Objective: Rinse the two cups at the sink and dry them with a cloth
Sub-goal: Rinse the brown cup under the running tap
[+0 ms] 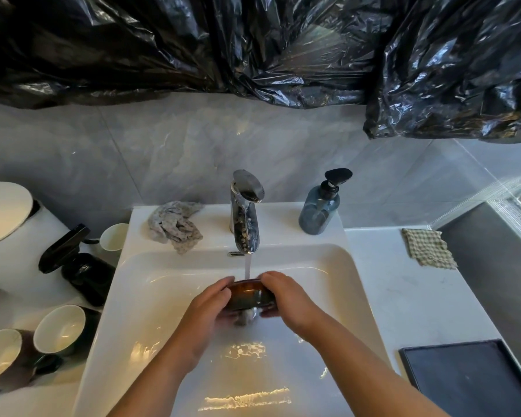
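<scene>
A brown glass cup [248, 294] is held over the white sink [337, 266], right under the water running from the chrome tap [245, 215]. My left hand [206, 308] grips its left side and my right hand [286, 299] grips its right side. A crumpled patterned cloth [175, 225] lies on the sink ledge left of the tap. A folded checked cloth [429, 248] rests on the counter at the right. Other cups [62, 328] with pale insides lie tipped on the left counter.
A blue soap pump bottle [321, 210] stands right of the tap. A dark spray bottle [73, 257] lies on the left counter, with another white cup [115, 236] behind it. A black tray [466, 377] sits at the near right. Black plastic sheeting [253, 46] hangs above.
</scene>
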A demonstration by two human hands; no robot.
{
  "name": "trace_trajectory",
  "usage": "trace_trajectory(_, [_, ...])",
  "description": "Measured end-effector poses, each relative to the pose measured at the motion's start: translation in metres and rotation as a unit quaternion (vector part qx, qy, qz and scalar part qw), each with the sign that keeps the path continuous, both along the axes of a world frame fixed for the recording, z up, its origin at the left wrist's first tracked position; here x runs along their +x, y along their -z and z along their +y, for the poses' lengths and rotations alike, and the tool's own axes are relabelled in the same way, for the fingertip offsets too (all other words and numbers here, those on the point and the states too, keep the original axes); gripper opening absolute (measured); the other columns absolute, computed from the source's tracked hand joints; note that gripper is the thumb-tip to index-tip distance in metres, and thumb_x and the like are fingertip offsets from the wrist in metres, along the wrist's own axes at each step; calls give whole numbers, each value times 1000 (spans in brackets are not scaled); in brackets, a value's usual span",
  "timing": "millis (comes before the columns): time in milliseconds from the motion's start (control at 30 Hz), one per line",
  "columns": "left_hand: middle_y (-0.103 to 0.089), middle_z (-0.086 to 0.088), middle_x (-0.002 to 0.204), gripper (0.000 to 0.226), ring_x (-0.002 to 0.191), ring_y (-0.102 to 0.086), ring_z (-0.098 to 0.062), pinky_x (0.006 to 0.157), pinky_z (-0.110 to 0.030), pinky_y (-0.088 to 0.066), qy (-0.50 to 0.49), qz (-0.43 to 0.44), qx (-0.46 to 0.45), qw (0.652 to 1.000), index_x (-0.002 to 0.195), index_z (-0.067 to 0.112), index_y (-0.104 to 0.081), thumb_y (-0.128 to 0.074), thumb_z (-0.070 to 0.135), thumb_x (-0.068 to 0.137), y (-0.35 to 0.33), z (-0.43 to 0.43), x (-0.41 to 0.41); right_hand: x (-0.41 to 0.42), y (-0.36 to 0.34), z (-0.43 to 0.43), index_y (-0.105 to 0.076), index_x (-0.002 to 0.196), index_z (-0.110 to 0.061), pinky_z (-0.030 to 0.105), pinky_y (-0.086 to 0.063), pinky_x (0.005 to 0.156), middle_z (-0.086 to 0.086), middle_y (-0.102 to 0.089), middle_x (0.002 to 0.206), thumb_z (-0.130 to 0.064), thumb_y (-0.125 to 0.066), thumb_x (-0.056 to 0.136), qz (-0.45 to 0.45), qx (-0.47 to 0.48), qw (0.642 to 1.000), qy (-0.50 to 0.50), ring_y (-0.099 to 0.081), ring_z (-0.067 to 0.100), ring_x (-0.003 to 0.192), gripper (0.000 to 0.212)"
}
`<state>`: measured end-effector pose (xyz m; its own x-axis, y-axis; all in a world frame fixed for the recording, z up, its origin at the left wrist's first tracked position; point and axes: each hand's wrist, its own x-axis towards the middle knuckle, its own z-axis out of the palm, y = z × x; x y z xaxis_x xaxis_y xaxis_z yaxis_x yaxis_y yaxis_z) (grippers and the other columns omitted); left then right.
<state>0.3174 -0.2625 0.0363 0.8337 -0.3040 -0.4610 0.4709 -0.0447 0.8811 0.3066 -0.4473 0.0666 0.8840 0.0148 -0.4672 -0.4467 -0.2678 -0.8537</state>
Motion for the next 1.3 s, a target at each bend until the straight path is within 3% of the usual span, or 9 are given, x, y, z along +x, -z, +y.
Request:
trace_trajectory(167, [-69,1,88,36,77,-57,-15,62,-24,-43,75,-16,87,993,113,30,-66,-33,43,106,-9,4,-11,-15,-6,-3,-61,120,-23,24,-57,60,9,-72,100,-62,-15,102,98,-3,994,-45,-70,19,75,63])
trace_trajectory(267, [-60,-3,69,40,58,-51,-12,53,-24,-37,64,-9,82,995,99,15,-63,-40,47,103,-11,9,-10,-18,-10,-4,-63,118,-20,20,-48,49,0,-70,70,-63,-14,101,126,37,991,-20,-63,13,53,67])
trace_trajectory(433, [-76,-15,104,50,90,-67,-27,48,-28,-50,16,82,17,996,113,18,-70,-33,51,104,-16,0,-1,-11,-19,3,-59,115,-16,19,-39,46,-7,-58,45,-56,-18,105,130,61,990,-1,-50,8,41,58])
trace_trajectory(533, [-76,-18,101,47,81,-72,-30,45,-31,-53,-33,98,-30,994,118,12,-66,-36,45,104,-21,-6,6,-1,-30,2,-61,110,-12,26,-51,52,5,-66,68,-56,-18,104,100,-12,995,-7,-59,15,49,61])
trace_trajectory(600, [-75,-17,96,45,74,-72,-30,45,-31,-53,-55,103,-48,992,114,10,-66,-36,43,105,-26,-7,9,6,-43,-7,-65,107,-7,38,-59,74,14,-71,94,-55,-26,103,12,-151,988,13,-69,25,73,63])
trace_trajectory(667, [-74,-16,96,43,78,-70,-31,45,-31,-54,-59,105,-52,991,114,10,-66,-36,41,105,-28,-8,12,15,-61,-20,-64,125,-13,37,-53,91,8,-68,124,-49,-39,102,-147,-265,950,78,-66,20,104,50])
trace_trajectory(767, [-73,-18,104,41,87,-69,-33,46,-33,-55,-59,100,-46,992,116,12,-64,-36,40,106,-31,-11,15,39,-101,-25,-45,148,-24,31,-37,111,-2,-49,151,-34,-45,103,-330,-232,915,29,-45,11,136,46])
trace_trajectory(933, [-74,-17,104,42,86,-69,-32,45,-31,-54,-66,100,-41,992,117,12,-65,-36,40,106,-33,-17,20,87,-124,-3,-29,156,-18,26,-12,120,1,-23,165,-33,-31,108,-290,-301,894,-159,-18,14,152,50])
trace_trajectory(1300, [-77,-13,99,43,83,-72,-31,51,-32,-53,-54,89,-35,994,117,16,-66,-34,42,106,-32,-20,26,102,-115,-1,-39,150,-12,38,-29,118,7,-39,157,-36,-25,105,-277,-348,875,-194,-36,23,143,53])
